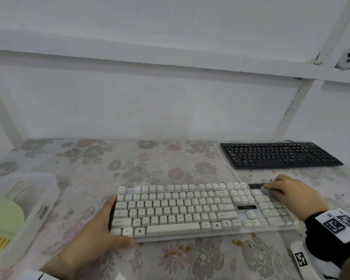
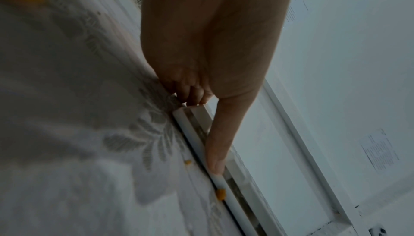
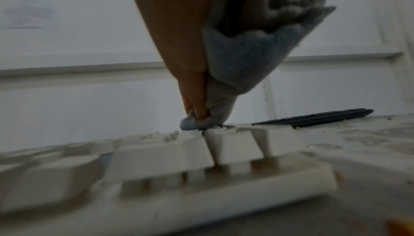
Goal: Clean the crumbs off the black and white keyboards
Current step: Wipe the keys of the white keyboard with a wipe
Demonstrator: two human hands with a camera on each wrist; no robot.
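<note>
Grey cloth point(image 3: 235, 62): pinching it in right hand point(image 1: 291, 194), working its tip between numpad keys of white keyboard point(image 1: 180, 211); clasping keyboard's end with left hand point(image 1: 97, 229), fingers seemingly curled, steadying it.

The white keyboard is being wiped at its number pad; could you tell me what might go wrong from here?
The cloth pinched in the right hand presses between keys, so it may push crumbs down under them.
Crumbs swept off the far edge could land near the black keyboard, where some already lie.
The left hand steadies only the left end; the white keyboard might pivot.
</note>
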